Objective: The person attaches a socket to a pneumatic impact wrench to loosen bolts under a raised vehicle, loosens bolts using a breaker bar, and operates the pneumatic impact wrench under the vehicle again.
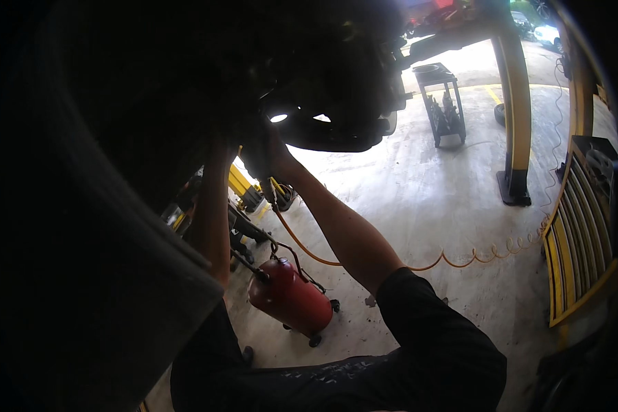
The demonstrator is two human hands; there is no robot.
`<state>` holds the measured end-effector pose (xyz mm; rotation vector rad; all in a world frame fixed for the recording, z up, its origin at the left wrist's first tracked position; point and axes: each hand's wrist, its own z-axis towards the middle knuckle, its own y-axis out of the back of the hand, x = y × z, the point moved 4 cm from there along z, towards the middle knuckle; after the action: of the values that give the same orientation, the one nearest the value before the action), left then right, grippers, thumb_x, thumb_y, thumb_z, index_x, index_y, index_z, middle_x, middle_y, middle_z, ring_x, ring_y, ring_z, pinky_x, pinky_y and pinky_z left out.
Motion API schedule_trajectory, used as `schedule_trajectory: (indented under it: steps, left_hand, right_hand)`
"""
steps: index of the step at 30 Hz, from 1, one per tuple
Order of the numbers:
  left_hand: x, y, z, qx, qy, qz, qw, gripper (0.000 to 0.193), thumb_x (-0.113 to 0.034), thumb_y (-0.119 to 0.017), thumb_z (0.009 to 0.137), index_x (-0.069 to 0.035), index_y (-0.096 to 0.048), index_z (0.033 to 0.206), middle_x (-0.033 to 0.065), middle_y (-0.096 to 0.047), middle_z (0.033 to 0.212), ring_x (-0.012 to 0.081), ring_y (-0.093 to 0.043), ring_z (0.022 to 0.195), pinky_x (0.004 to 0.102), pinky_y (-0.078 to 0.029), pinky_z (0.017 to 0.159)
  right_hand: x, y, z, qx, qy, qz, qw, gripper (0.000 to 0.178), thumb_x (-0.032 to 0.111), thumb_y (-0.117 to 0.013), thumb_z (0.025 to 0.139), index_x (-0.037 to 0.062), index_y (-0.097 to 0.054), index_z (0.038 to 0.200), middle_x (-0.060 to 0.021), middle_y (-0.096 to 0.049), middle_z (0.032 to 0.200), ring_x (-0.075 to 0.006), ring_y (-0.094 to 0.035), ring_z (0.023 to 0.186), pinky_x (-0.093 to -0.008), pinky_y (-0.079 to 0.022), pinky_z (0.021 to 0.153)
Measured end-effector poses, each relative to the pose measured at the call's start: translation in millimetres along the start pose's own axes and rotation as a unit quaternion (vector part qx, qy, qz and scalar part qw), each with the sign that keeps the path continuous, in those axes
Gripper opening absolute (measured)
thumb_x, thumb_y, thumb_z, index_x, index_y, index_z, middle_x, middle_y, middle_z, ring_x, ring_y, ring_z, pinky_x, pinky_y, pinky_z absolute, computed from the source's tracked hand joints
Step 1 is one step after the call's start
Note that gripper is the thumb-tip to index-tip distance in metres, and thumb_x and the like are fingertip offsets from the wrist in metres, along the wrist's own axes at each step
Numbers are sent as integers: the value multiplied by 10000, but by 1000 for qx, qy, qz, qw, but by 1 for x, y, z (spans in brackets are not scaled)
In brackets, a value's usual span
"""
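Observation:
Both my arms reach up into the dark underside of a raised vehicle [343, 89]. My right hand [279, 154] is closed around a dark air tool [256, 159], held upright; its upper end is lost in shadow. From the tool's lower end hangs an orange air hose [294, 240], which passes behind my right forearm and turns into loose coils on the right. My left hand [221, 147] is raised beside the tool, close to the vehicle's dark parts. Deep shadow hides its fingers, so what it touches cannot be made out.
Below my arms a red wheeled tank [291, 295] with hoses stands on the concrete floor. A yellow lift post [515, 110] rises at the right, near a dark cart [441, 103] carrying bottles. Yellow slatted metalwork [580, 240] lines the right edge. A large dark panel fills the left side.

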<state>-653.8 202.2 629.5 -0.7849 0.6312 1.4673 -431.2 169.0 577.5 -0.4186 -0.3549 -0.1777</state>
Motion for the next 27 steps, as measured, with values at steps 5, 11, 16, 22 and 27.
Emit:
schedule_trajectory:
  steps: [5, 11, 16, 22, 27]
  left_hand:
    - [18, -2, 5, 2, 52, -294, 954, 561, -475, -363, 973, -28, -458, 1298, 117, -548, 1228, 222, -538, 1093, 332, -450, 919]
    - [-23, -4, -13, -29, -14, 82, 996, 593, -514, -359, 959, -44, -458, 1308, 120, -564, 1209, 224, -557, 1063, 340, -480, 862]
    - [-19, -14, -4, -34, -51, 64, 996, 652, -567, -367, 935, -57, -436, 1335, 118, -556, 1225, 223, -556, 1064, 341, -481, 859]
    - [-15, -32, -23, -13, 286, -878, 384, 599, -508, -421, 936, -44, -445, 1314, 119, -567, 1208, 223, -564, 1058, 339, -476, 869]
    - [-49, 9, -41, -34, 347, -923, 161, 497, -419, -475, 949, -45, -482, 1275, 117, -595, 1158, 222, -587, 1016, 337, -495, 827]
  right_hand:
    - [-13, 14, 8, -34, 137, -186, 972, 260, 237, -432, 968, 23, -503, 1098, -21, -556, 708, -61, -550, 566, -217, -471, 501]
    - [-33, -3, 11, -3, 31, -70, 997, 218, 190, -456, 958, 31, -501, 1100, -39, -570, 851, -72, -570, 717, -226, -492, 587]
    - [-31, 5, 14, -8, 155, -184, 971, 343, 103, -557, 877, 32, -439, 1190, -50, -551, 915, -99, -555, 766, -250, -493, 635]
    - [-9, -12, 7, -1, 113, -12, 993, 345, 126, -551, 885, 25, -452, 1200, -56, -553, 929, -101, -558, 770, -248, -491, 635]
    - [-12, -23, 5, 17, -120, 110, 987, 402, 399, -378, 935, 59, -476, 1125, -44, -514, 777, -106, -470, 550, -241, -380, 456]
